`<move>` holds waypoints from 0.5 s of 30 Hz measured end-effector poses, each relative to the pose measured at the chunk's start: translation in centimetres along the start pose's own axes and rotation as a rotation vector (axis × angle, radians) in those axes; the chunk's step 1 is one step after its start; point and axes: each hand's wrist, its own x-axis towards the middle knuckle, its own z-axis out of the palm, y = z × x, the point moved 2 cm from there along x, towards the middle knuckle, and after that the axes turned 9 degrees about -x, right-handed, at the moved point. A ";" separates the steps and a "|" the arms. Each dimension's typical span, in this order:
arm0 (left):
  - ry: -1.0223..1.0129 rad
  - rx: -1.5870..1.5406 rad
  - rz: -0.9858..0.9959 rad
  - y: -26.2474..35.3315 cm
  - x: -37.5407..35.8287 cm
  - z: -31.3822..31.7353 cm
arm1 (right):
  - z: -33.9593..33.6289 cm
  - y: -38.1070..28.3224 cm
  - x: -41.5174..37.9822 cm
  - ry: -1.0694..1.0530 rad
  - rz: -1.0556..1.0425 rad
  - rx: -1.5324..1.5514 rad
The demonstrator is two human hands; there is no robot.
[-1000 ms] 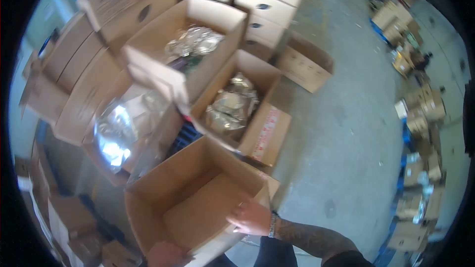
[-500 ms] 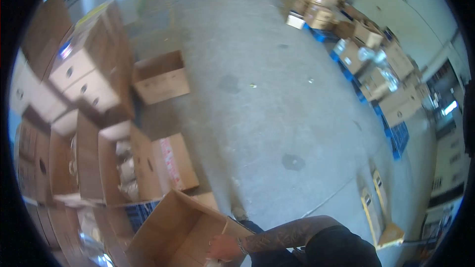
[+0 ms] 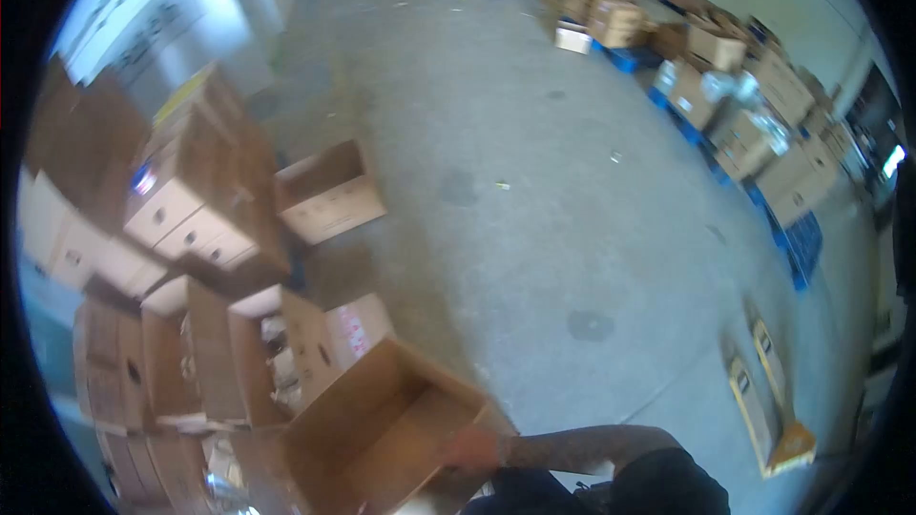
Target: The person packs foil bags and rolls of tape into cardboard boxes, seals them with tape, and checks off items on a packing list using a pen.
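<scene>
Right hand: the right hand (image 3: 474, 448) grips the right-side wall of the empty cardboard box (image 3: 382, 429), fingers folded over its top edge; blur hides how tightly they close.
Right arm: the forearm runs from the lower right toward the box, nearly level, elbow bent, in front of dark clothing at the bottom edge.
Left hand: out of sight; how it stands cannot be told.
Empty cardboard box: open-topped, tilted, its mouth facing up and right, at the bottom centre, just in front of the person.
Change since half a second ago: the view has swung a little; the box shows more of its inside and sits further right in the picture, and the hand has stayed on the same wall.
Change since a second ago: the foil-filled cartons that then lay straight ahead of the box now lie to its left.
Left of the box: opened cartons with packets (image 3: 277, 362) stand just beside it, one with a red-printed flap (image 3: 355, 327).
Beyond the box, left: a stack of closed cartons (image 3: 191, 219) with hand-holes, and a lone open carton (image 3: 329, 193) on the concrete floor (image 3: 534, 181).
Right of the box: a pallet jack (image 3: 768, 401) well apart.
Far from the box: rows of cartons on blue pallets (image 3: 744, 105).
</scene>
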 end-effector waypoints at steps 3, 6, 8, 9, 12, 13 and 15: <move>0.182 -0.075 0.015 0.0 -0.1 0.6 | -1.6 3.1 -3.8 -0.235 0.179 -0.202; 0.322 -0.156 0.014 -0.8 -1.1 2.1 | -3.7 4.7 -8.7 -0.386 0.378 -0.339; 0.403 -0.209 0.030 -1.0 -2.2 3.6 | -5.9 4.7 -11.0 -0.456 0.568 -0.354; 0.436 -0.234 0.042 -1.0 -3.0 4.5 | -6.4 5.3 -12.7 -0.455 0.628 -0.416; 0.230 -0.239 -0.054 0.6 -4.8 5.1 | -8.9 7.9 -17.7 -0.506 1.020 -0.441; 0.299 -0.262 0.023 0.9 -4.8 5.6 | -10.5 8.0 -19.4 -0.394 1.075 -0.472; 0.466 -0.308 0.152 1.1 -3.1 6.6 | -11.7 10.3 -24.3 -0.196 1.138 -0.596</move>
